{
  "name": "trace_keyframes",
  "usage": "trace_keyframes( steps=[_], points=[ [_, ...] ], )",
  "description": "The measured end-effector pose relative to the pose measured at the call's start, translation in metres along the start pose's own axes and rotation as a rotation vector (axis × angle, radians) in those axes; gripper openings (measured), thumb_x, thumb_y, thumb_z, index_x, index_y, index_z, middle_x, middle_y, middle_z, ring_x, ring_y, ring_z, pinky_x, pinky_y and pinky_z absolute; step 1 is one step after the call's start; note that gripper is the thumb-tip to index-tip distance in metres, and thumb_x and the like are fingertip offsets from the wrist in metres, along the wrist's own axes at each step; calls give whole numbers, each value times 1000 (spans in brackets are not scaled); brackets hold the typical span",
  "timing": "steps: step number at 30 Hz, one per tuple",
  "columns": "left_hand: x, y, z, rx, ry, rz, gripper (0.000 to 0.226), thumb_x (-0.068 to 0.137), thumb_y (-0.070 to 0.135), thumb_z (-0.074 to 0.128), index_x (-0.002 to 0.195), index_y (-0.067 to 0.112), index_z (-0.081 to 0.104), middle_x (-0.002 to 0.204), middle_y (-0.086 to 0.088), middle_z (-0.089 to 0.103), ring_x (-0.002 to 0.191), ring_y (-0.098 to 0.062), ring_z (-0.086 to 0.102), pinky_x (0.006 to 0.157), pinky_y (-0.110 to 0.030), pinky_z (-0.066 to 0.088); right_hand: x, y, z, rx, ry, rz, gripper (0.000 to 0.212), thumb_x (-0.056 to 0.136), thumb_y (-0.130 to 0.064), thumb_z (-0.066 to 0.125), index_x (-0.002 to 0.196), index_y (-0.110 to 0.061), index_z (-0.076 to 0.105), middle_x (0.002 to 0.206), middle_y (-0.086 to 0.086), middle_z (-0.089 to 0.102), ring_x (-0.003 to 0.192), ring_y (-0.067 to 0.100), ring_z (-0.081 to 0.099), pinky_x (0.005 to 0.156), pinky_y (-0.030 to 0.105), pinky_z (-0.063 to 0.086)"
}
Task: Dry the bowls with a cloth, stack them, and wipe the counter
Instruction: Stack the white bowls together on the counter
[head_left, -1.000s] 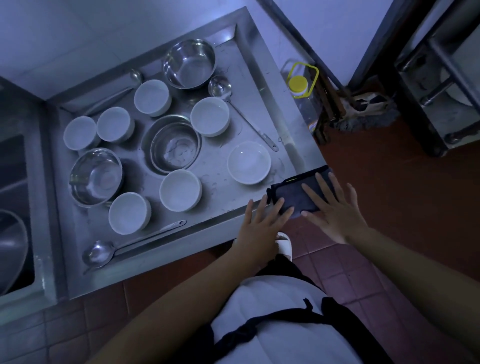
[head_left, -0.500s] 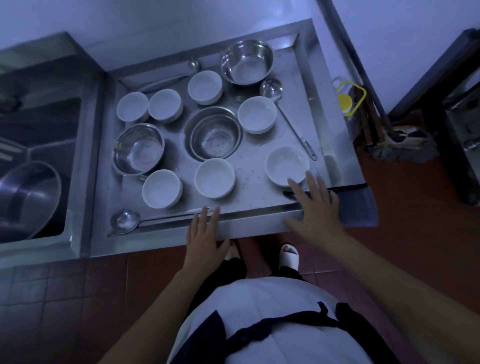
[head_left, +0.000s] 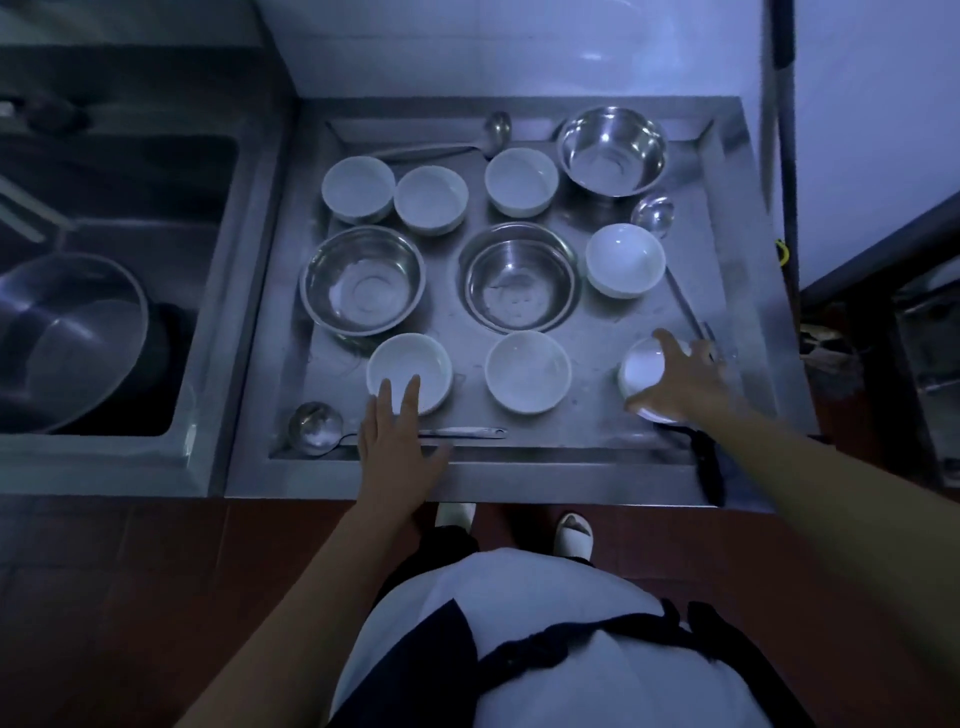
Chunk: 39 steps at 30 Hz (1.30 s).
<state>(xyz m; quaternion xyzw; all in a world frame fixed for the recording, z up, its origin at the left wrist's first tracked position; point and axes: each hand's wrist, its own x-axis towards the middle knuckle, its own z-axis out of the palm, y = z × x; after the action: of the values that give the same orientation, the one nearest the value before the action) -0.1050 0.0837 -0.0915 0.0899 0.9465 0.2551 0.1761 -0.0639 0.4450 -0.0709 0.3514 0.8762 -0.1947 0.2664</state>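
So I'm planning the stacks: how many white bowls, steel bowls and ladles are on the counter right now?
White bowls: 7, for example the one that the right hand grips.
Steel bowls: 3, for example the back right one.
Ladles: 3, for example the front one.
Total: 13.

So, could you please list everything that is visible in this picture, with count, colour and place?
white bowls: seven, white, spread over the counter; one at the front right is under the right hand
steel bowls: three, silver, one at back right, two in the middle row
ladles: three, silver, one at back, one at right, one at front left
cloth: one, dark, hanging over the counter's front right edge
counter: one, steel, centre
sink: one, steel, left, with a large pan inside
floor: reddish tiles, below
left hand: open, flat at the front edge by a white bowl
right hand: grips the front right white bowl
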Motion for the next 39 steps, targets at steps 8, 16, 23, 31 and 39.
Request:
trace_keyframes(
  steps=[8, 16, 23, 31, 39],
  points=[
    [71, -15, -13, 3, -86, -45, 118, 76, 55, 80, 162, 24, 5, 167, -17, -1, 154, -38, 4, 123, -54, 12, -52, -113, 21, -14, 58, -210, 119, 63, -43, 91, 154, -44, 13, 160, 6, 7, 140, 42, 21, 103, 50, 40],
    [80, -24, -16, -15, -169, 13, 115, 80, 46, 80, 162, 25, 1, 167, -15, -6, 152, -39, -1, 120, -56, 16, -38, -157, 54, -5, 23, -81, 118, 64, -37, 89, 153, -45, 13, 157, 2, 3, 140, 45, 14, 104, 57, 44],
    [78, -40, -26, -56, -201, 101, 109, 81, 36, 80, 162, 23, 8, 167, -16, -3, 152, -40, 0, 118, -58, 21, -34, -167, 55, -40, -10, -61, 120, 66, -38, 90, 154, -46, 9, 160, 4, 0, 144, 47, 7, 108, 61, 38],
    [99, -24, -63, -163, -99, 238, 80, 90, 28, 73, 157, 17, 32, 164, -16, 18, 151, -34, 13, 122, -44, 15, -38, -157, 59, -19, 1, -1, 123, 64, -39, 91, 155, -46, 9, 159, 5, 1, 143, 48, 9, 109, 57, 38],
    [246, 11, -125, -14, -49, 115, 85, 86, 39, 74, 157, 18, 32, 164, -18, 21, 152, -35, 16, 124, -44, 14, -39, -147, 62, 69, -27, 12, 123, 66, -48, 89, 154, -51, 4, 163, -1, -6, 146, 44, 7, 109, 58, 36]
  ],
)
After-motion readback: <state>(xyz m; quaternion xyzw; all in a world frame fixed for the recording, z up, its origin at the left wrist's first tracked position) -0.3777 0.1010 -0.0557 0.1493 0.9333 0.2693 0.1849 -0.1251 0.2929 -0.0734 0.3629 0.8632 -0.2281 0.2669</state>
